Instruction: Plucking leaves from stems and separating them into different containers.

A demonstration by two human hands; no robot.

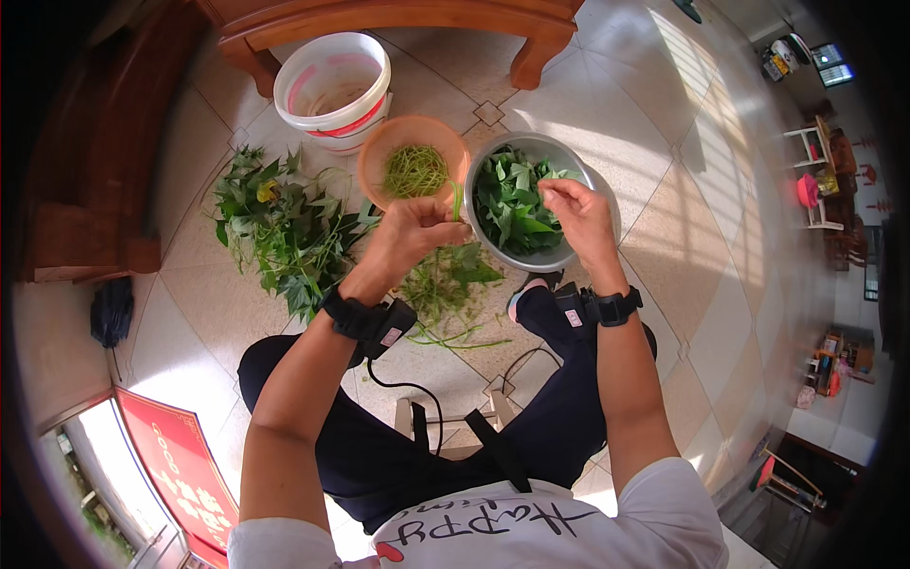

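Note:
My left hand [425,229] pinches a few green stems [456,199] between thumb and fingers, just in front of an orange plastic bowl [371,165]. That bowl holds a bunch of thin cut stems [418,171]. Over the right side of a grey metal basin [490,245], my right hand [579,213] has thumb and fingertips drawn together; whether something small is between them cannot be made out. Loose green leaves [515,203] fill much of the basin. A heap of leafy vines [284,235] lies on the tiled floor to the left.
Stem scraps and leaf trimmings [444,291] lie on the floor below my hands. A white plastic bucket [330,82] stands behind the orange bowl, near a wooden furniture leg [530,64]. A black cable [409,386] hangs from my left wrist strap.

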